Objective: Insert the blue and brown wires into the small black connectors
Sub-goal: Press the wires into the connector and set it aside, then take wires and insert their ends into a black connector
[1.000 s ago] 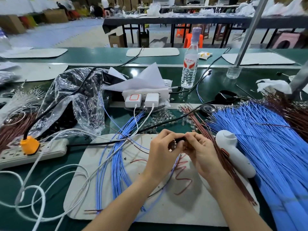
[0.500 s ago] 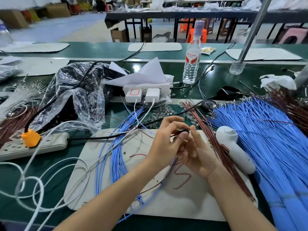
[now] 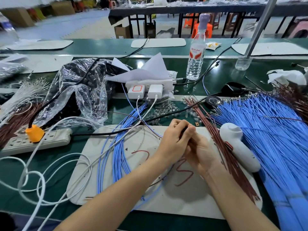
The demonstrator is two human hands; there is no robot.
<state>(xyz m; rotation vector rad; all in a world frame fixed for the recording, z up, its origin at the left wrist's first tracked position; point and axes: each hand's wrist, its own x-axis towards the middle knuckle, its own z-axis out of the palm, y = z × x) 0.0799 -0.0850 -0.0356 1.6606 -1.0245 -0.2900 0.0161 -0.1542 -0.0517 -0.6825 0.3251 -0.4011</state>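
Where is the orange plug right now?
Head view, far left: the orange plug sits in the white power strip, just beside the crumpled clear plastic bag.

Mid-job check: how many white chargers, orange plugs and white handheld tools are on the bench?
chargers: 2
orange plug: 1
handheld tool: 1
Total: 4

Factory assembly floor: long green workbenches [image 3: 103, 49], bulk blue wires [image 3: 275, 139].
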